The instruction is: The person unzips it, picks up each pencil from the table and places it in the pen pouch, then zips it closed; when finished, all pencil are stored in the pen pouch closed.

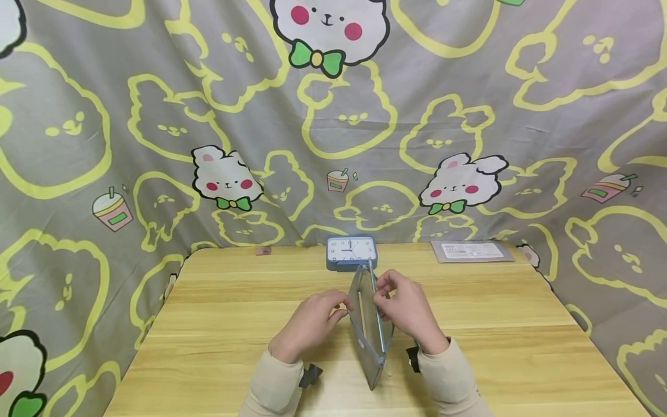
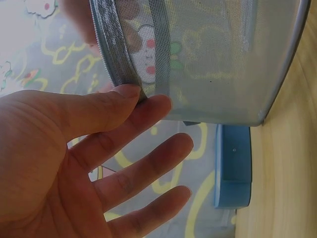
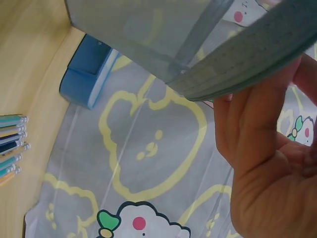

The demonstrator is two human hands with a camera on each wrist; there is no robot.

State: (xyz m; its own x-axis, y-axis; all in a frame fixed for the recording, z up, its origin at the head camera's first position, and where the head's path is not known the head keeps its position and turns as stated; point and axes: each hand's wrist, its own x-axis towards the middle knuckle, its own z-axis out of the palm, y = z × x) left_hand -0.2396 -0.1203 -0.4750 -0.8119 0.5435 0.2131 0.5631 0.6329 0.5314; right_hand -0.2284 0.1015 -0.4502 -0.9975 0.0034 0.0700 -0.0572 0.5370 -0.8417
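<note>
A grey mesh zip pouch (image 1: 369, 362) stands on its edge on the table between my hands, its zipped top spread apart. My left hand (image 1: 315, 318) pinches the left zip edge between thumb and index finger; in the left wrist view the other fingers of the left hand (image 2: 54, 163) are spread. On the opposite side, the right hand (image 1: 409, 307) grips the other rim with bent fingers. The right wrist view shows this zip band (image 3: 252, 57) above the fingers, with the fingertips partly hidden behind it. A thin pale strip shows inside the pouch; I cannot tell what it is.
A blue desk clock (image 1: 351, 253) stands just behind the pouch. At the back right lies a flat pack with a white label (image 1: 471, 252); coloured pen-like ends (image 3: 12, 144) show in the right wrist view. A small pink block (image 1: 263, 251) lies back left. Patterned cloth (image 1: 354, 191) surrounds the table.
</note>
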